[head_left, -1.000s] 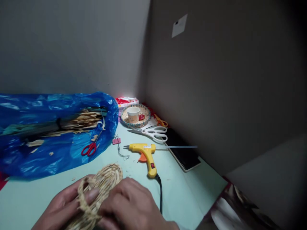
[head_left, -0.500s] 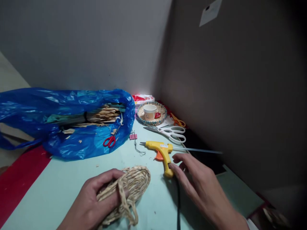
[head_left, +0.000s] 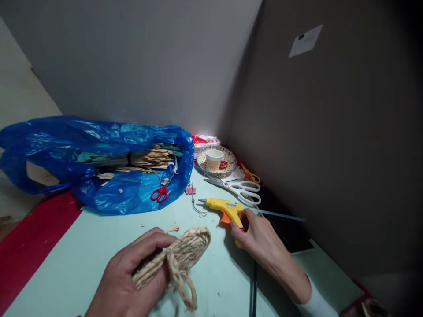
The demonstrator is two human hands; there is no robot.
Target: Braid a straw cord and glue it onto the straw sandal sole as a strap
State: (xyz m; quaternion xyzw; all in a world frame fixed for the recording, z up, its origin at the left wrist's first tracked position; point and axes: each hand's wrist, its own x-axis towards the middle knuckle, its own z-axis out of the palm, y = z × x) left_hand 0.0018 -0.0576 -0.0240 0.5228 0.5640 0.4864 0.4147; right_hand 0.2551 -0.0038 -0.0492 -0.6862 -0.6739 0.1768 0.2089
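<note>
My left hand is closed around a coiled oval piece of braided straw, thumb below and fingers on top, with a loose loop of the cord hanging down in front. At the right, my right hand has its thumb and fingers wrapped on the handle of a yellow hot glue gun. The glue gun has an orange trigger, and its nozzle points left. A clear glue stick sticks out of its back end. The black cord runs down toward the table's near edge.
A blue plastic bag with straw bundles and small red scissors lies at left. Further back are a woven tray holding a paper cup, white-handled scissors, orange scissors and a pink binder clip.
My right hand has closed on the glue gun's handle; before, it hovered open beside it. The straw coil has tilted in my left hand. The camera view has shifted a little.
</note>
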